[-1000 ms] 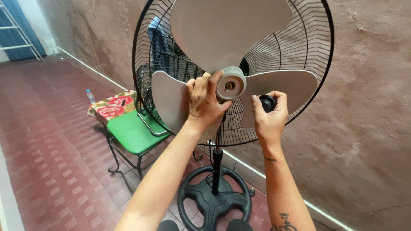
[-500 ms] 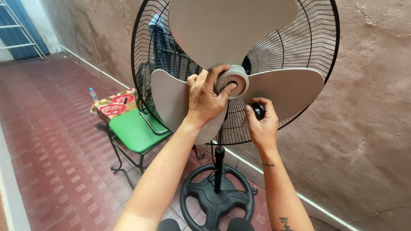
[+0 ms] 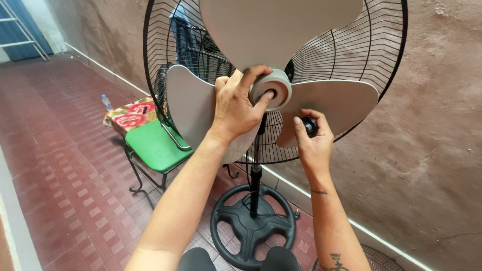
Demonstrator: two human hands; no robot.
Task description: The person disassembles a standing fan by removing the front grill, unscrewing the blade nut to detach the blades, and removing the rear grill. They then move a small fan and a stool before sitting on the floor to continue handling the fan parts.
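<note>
A pedestal fan (image 3: 271,100) without its front guard is seen standing on a red tiled floor (image 3: 65,165), close to a rough brown wall (image 3: 432,125). The pale blade hub (image 3: 271,89) at the fan's centre is gripped by the left hand (image 3: 238,108): the fingers are curled over the hub's top and the thumb is pressed against its face, so this grip is closed on the hub. A small black cap (image 3: 310,126) is pinched in the right hand (image 3: 314,143), just below and to the right of the hub, in front of the lower right blade; that grip is closed around the cap. The rear wire guard (image 3: 361,55) is seen behind the blades. The round black base (image 3: 251,226) is seen below. A green chair (image 3: 155,145) is placed to the left, with a patterned cushion (image 3: 130,115) beside it.
</note>
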